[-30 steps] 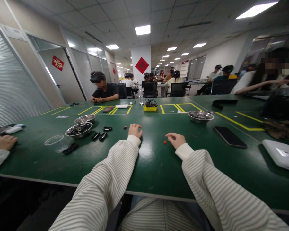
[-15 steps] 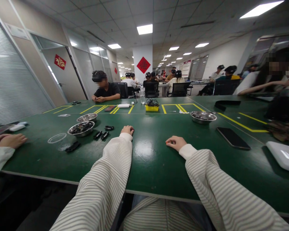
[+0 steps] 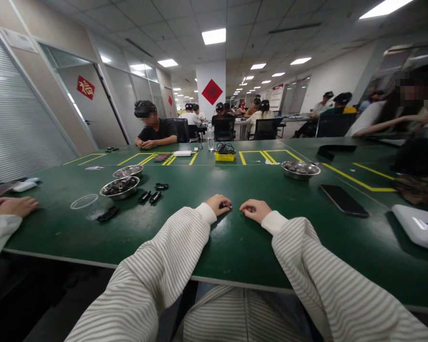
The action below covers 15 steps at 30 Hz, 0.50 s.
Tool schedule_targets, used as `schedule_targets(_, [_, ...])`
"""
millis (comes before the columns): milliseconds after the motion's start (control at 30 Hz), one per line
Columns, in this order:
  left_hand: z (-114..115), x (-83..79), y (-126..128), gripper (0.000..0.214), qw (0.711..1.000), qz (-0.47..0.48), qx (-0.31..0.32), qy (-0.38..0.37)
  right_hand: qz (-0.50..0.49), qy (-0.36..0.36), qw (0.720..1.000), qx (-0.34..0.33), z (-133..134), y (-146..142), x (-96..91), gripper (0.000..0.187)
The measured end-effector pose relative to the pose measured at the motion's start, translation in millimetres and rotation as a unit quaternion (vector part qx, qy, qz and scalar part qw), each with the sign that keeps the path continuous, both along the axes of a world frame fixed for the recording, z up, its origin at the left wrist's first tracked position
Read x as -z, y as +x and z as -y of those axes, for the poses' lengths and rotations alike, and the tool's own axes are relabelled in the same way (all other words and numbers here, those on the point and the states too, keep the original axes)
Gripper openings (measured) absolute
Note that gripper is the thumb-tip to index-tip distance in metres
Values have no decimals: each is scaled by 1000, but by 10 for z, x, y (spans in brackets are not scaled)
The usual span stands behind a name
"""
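Note:
Just above the green table (image 3: 185, 237), my left hand (image 3: 219, 204) is closed round a small dark piece with a shiny tip, mostly covered by the fingers. Facing it a short gap away, my right hand (image 3: 256, 210) rests with curled fingers pressed together; whatever they hold, if anything, is hidden. To the left of my left hand lie several small black parts (image 3: 155, 197). Beyond them stands a metal bowl (image 3: 120, 195) full of dark parts, with a second metal bowl (image 3: 128, 167) behind it.
A clear plastic cup (image 3: 87, 206) lies at left beside a black part (image 3: 107, 214). At right are a metal bowl (image 3: 300, 175), a phone (image 3: 343, 199) and a white case (image 3: 419, 227). A yellow tray (image 3: 224, 157) holds cables. A co-worker's hands (image 3: 16, 206) rest at far left.
My left hand has moved right and nearer to me, from beside the black parts to close by my right hand, bringing the small piece. My right hand has shifted slightly left.

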<state>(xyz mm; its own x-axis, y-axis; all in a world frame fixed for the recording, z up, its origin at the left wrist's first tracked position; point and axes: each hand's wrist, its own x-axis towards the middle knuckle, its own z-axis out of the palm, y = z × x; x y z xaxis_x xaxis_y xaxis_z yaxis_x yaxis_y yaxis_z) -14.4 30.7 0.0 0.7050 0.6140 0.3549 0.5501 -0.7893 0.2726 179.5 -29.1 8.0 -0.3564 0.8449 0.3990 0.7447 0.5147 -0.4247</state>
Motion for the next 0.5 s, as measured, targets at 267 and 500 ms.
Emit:
schedule_targets(267, [166,9,138,19,999,6,36,2,-36,-35,997,57,39,-54,-22,13])
schedule_targets(500, [150,24,126,22,999,11,48,12,29,8,999,15,-5,-29,-1,13])
